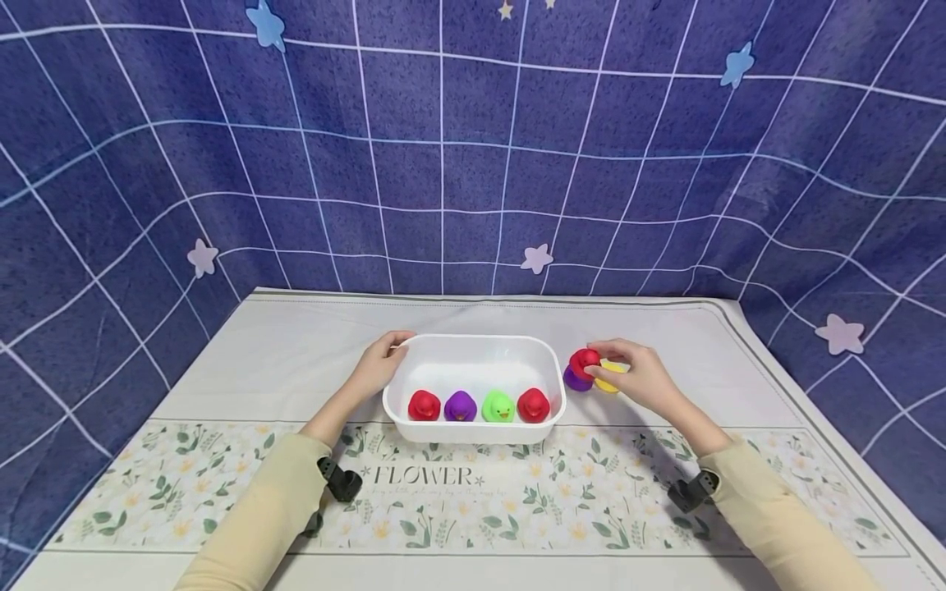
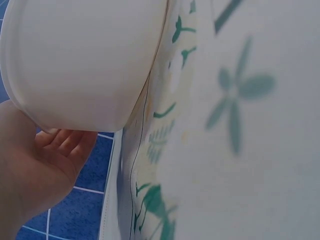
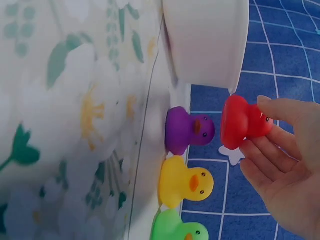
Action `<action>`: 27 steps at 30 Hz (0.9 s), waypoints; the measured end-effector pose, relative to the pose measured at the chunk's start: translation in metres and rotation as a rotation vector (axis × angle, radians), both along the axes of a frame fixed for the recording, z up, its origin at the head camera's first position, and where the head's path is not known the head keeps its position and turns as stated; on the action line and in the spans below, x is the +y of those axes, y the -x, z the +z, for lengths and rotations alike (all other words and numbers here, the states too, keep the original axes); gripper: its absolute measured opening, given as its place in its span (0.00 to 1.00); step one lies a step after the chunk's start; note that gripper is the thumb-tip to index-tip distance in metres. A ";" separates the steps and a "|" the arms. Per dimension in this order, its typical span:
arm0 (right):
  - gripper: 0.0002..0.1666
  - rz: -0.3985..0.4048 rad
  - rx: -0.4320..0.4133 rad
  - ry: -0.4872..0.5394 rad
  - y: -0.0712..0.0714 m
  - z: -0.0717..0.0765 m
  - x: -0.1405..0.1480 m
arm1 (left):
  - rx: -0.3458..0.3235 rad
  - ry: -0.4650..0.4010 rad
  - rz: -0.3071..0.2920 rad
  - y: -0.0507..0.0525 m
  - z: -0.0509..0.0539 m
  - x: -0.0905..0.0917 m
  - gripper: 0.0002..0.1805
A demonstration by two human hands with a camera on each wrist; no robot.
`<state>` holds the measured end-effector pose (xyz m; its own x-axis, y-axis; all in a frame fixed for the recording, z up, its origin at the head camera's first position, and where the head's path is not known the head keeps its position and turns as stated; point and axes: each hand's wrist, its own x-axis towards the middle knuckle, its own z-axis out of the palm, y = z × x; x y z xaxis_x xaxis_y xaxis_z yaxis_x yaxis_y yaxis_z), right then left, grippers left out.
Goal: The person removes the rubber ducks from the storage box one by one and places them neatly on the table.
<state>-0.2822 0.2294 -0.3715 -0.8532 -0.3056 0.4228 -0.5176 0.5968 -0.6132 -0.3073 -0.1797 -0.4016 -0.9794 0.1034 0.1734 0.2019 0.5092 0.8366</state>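
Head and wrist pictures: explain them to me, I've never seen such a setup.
No machine here: a person's left grip and right grip are bare hands. The wide picture comes from a camera on the head, the other two from one on each wrist. The left grip holds the end of a white tub with four ducks inside. The right one holds a red duck above the flowered tablecloth, where a purple duck, yellow duck and green duck sit outside the tub.

The table bears 1 tub, 3 ducks.
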 end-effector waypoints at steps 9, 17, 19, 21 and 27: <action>0.22 -0.023 -0.035 -0.018 -0.002 -0.005 0.011 | -0.001 0.005 0.006 0.000 -0.002 0.000 0.19; 0.21 -0.025 -0.011 -0.026 -0.002 -0.005 0.020 | -0.010 0.004 0.005 0.000 -0.003 0.001 0.19; 0.21 -0.032 -0.005 -0.032 -0.002 -0.004 0.022 | -0.009 0.007 0.010 0.001 -0.003 0.001 0.19; 0.21 -0.040 -0.003 -0.036 -0.002 -0.004 0.025 | -0.003 0.018 0.013 0.001 -0.004 0.000 0.19; 0.21 -0.060 0.002 -0.046 -0.004 -0.003 0.031 | 0.015 0.028 0.015 0.003 -0.004 -0.001 0.19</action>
